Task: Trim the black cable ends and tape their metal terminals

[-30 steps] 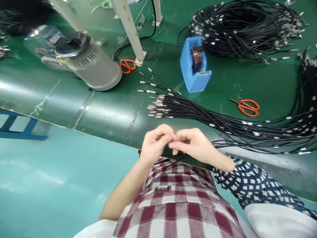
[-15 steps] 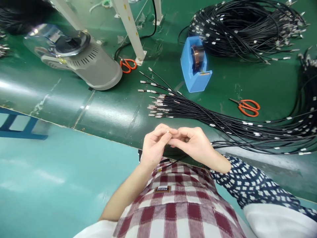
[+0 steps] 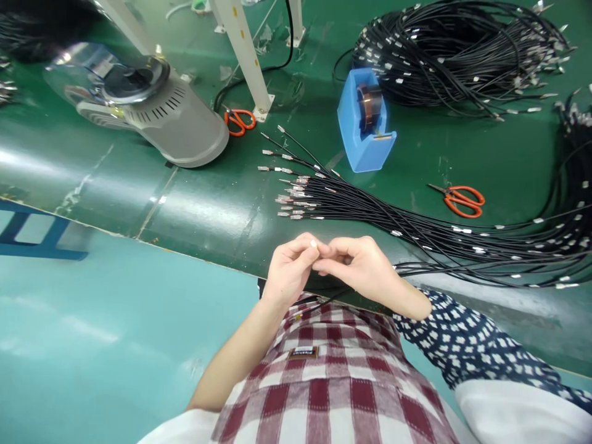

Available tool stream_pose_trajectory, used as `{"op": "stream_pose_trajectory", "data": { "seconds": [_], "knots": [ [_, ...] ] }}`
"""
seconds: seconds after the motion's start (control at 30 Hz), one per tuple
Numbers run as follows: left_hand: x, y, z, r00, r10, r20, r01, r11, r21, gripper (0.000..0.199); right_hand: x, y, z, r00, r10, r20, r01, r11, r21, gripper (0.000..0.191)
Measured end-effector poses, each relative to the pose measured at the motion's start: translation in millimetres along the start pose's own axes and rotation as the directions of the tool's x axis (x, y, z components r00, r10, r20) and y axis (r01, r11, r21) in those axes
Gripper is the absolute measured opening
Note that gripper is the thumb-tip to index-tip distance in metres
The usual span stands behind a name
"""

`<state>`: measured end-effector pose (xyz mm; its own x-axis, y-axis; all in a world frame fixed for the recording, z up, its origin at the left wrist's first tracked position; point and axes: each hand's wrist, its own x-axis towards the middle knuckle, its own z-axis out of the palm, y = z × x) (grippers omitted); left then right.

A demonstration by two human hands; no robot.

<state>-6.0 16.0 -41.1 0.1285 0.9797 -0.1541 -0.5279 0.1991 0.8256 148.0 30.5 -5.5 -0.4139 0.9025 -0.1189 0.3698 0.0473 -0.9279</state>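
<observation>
Above a red-and-white checked apron (image 3: 342, 394), the left hand (image 3: 289, 271) pinches a small white piece (image 3: 314, 244) between thumb and forefinger, near the front edge of a green tabletop (image 3: 231, 228). The right hand (image 3: 367, 264) meets it, fingers curled toward the thumb; whether that grip holds anything, I cannot tell. Beyond lie a bundle of black cables (image 3: 370, 206), orange-handled scissors (image 3: 449, 193), a blue tape dispenser (image 3: 350, 120) and a large cable coil (image 3: 430, 80).
</observation>
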Motion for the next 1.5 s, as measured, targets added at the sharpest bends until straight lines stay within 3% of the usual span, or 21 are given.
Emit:
{"op": "stream_pose_trajectory", "data": {
  "seconds": [0.13,0.3,0.37,0.63,0.77,1.03,1.13,1.3,1.43,1.5],
  "knots": [
    [1.3,1.2,-0.2,1.0,-0.004,0.024,0.004,0.999,-0.033,0.028,0.8,0.6,-0.9,0.999,0.038,0.019,-0.039,0.996,0.085,0.022],
    [7.5,5.6,-7.3,0.986,-0.099,0.132,0.101,0.995,-0.006,0.032,2.1,-1.2,-5.2,0.984,0.046,0.172,-0.09,0.961,0.261,0.023],
    [9.1,5.2,-7.7,0.988,-0.1,0.116,0.1,0.995,0.005,0.031,2.6,-0.8,-4.3,0.988,0.051,0.146,-0.089,0.959,0.267,0.023],
    [7.8,-0.2,-7.3,0.997,-0.028,0.069,0.026,0.999,0.026,0.031,4.6,12.0,8.2,0.998,0.057,-0.031,-0.053,0.993,0.104,0.021],
    [5.2,3.9,-18.7,0.996,-0.016,0.087,0.012,0.999,0.047,0.053,4.5,11.3,6.0,0.995,0.023,-0.093,-0.02,1.0,0.024,0.017],
    [1.7,9.5,-13.5,0.995,0.098,0.03,-0.103,0.963,0.248,0.012,2.4,4.8,3.5,0.999,0.004,-0.039,-0.004,1.0,0.004,0.023],
    [0.6,5.3,-11.4,0.989,0.147,0.011,-0.144,0.945,0.295,0.013,1.5,4.9,4.7,0.999,0.014,-0.048,-0.016,0.999,-0.041,0.023],
    [-2.8,-4.4,-19.9,0.991,0.112,-0.071,-0.083,0.941,0.33,0.013,1.4,9.2,14.5,0.999,0.014,-0.048,-0.017,0.997,-0.074,0.021],
    [-8.1,-0.2,-30.7,0.99,0.112,-0.085,-0.076,0.934,0.349,0.018,2.0,14.5,15.0,0.997,-0.067,0.027,0.07,0.988,-0.136,0.015],
    [-12.2,6.3,-37.5,0.987,0.132,-0.09,-0.085,0.912,0.4,0.022,6.0,20.3,3.7,0.991,-0.133,-0.01,0.126,0.963,-0.239,0.022]
  ]
}}
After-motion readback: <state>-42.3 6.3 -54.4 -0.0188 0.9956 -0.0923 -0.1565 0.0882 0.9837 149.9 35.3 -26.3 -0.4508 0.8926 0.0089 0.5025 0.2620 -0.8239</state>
